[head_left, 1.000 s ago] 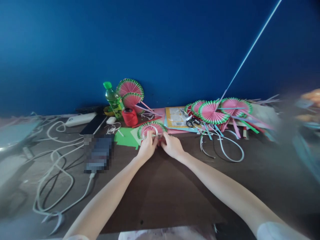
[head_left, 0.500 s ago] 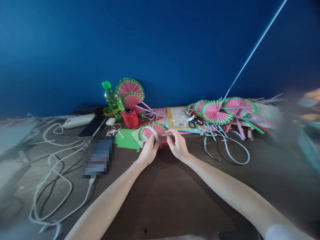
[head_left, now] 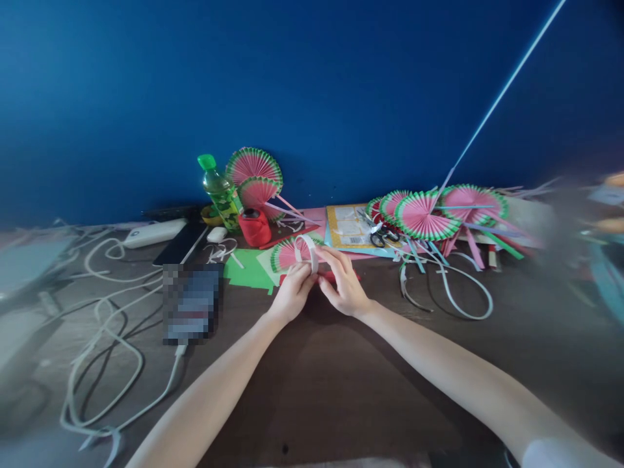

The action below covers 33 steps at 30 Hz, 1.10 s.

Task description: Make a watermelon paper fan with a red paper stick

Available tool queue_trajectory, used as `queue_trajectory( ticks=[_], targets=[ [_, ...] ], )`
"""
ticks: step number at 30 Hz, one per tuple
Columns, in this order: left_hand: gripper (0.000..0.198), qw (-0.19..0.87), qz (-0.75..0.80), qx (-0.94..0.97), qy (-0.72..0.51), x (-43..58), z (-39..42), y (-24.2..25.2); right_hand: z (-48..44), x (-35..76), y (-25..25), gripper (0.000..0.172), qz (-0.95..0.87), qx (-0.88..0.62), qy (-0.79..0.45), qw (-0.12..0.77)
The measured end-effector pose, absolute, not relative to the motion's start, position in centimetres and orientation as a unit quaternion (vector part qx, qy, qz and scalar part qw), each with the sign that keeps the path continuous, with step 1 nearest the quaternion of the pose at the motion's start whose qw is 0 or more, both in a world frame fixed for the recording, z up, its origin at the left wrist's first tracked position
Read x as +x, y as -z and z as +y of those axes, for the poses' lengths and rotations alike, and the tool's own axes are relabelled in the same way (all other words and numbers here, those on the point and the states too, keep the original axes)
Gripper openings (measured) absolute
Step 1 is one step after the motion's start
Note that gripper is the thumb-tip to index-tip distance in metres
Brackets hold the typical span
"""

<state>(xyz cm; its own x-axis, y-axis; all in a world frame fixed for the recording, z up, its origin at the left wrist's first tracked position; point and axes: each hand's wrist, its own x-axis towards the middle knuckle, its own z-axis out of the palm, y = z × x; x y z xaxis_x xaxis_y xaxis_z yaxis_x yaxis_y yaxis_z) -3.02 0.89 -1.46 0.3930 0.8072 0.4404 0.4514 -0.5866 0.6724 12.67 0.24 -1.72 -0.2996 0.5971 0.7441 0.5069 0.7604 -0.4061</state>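
My left hand is closed around the lower edge of a narrow white roll of tape, which stands on edge. Against the roll's right side are the fingertips of my right hand, its thumb lower down by the left thumb; both hands grip the roll. Just behind them a pleated pink paper fan with a green and white rim lies on the table, partly hidden by the roll and fingers. Something red shows under my right hand; its shape is mostly covered. Left of the fan lies green paper.
A green-capped bottle, a red container and finished-looking fans stand by the blue wall. Scissors, a yellow envelope and more fans lie right. Phones and white cables lie left.
My right hand has moved left from a small pinch beside the roll to touching it, its fingers straighter. The tape roll has turned more upright and shifted slightly right.
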Motion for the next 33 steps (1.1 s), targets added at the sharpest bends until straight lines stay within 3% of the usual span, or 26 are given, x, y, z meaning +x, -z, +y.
queue_trajectory(
  ticks=[11,20,33],
  targets=[
    [0.024,0.169,0.346,0.839,-0.385,-2.8,1.0,1.4,0.2,12.6,2.3,0.056,-0.783,-0.350,-0.003,0.515],
    [0.024,0.298,0.454,0.719,-0.434,-3.2,0.8,1.6,0.2,12.6,2.0,0.043,-0.801,-0.359,-0.035,0.479],
    [0.022,0.404,0.397,0.716,-0.409,-2.1,-0.1,0.8,0.5,12.8,2.0,0.035,-0.807,-0.337,-0.072,0.479]
  ],
)
